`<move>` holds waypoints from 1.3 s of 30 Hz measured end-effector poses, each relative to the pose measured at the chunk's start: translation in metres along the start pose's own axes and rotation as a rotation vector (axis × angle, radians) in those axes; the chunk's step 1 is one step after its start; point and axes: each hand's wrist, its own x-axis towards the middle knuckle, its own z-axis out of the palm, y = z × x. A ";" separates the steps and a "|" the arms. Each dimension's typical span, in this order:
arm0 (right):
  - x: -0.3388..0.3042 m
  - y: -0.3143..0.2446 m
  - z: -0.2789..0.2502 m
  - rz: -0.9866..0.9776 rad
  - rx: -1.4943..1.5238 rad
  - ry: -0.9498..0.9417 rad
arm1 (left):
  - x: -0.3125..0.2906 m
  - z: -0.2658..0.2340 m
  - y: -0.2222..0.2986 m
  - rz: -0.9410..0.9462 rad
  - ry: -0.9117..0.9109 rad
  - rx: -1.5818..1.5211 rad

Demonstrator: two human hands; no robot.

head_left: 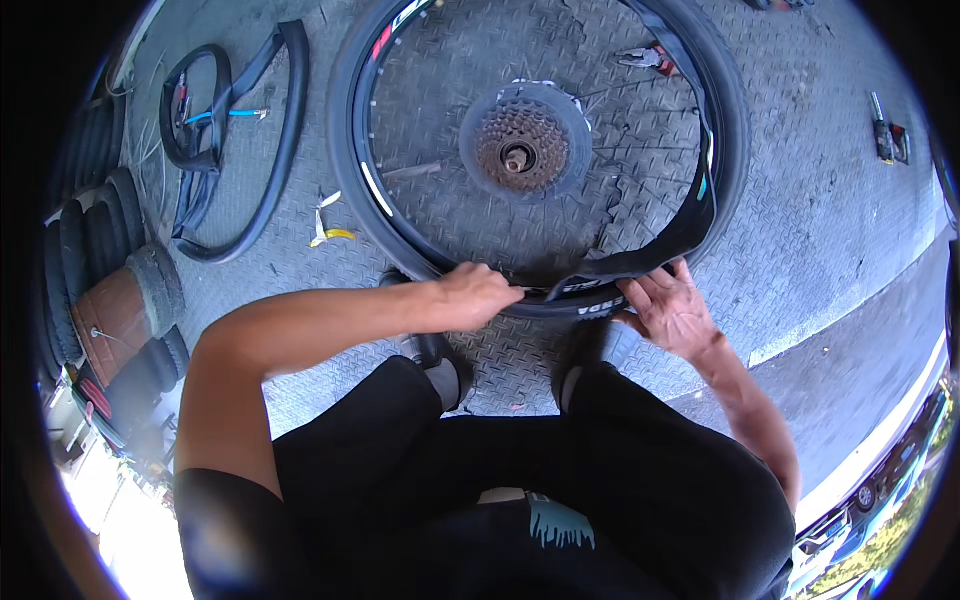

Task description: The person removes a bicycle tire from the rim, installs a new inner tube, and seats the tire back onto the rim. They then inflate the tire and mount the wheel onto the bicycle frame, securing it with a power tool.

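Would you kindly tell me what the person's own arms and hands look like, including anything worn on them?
The left hand and right hand are bare, without gloves, and no watch shows. The left sleeve is short and black; the right one is hidden.

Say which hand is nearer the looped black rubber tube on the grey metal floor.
Left hand: at the black bicycle tyre, rightward of the tube; right hand: same tyre, farther right.

1. Grey floor [800,220] with a raised tread pattern spreads across the space
2. Smoother grey pavement [850,370] borders it at right
3. Parked vehicles [890,470] and greenery [885,543] show beyond, lower right
4. Glaring white light floods the lower left
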 end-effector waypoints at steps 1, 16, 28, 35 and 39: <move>0.003 0.001 -0.008 -0.053 -0.058 0.049 | -0.003 -0.005 -0.009 -0.038 -0.096 0.023; 0.005 -0.029 0.031 0.066 0.118 0.493 | 0.026 -0.013 0.028 0.038 0.204 -0.500; 0.002 -0.044 0.048 0.129 0.235 0.451 | 0.028 -0.022 0.054 -0.081 -0.024 -0.330; 0.015 -0.073 0.055 0.160 0.228 0.471 | 0.033 0.017 0.070 -0.005 0.568 -0.372; 0.016 -0.075 0.053 0.170 0.227 0.432 | 0.034 0.014 0.063 0.001 0.476 -0.393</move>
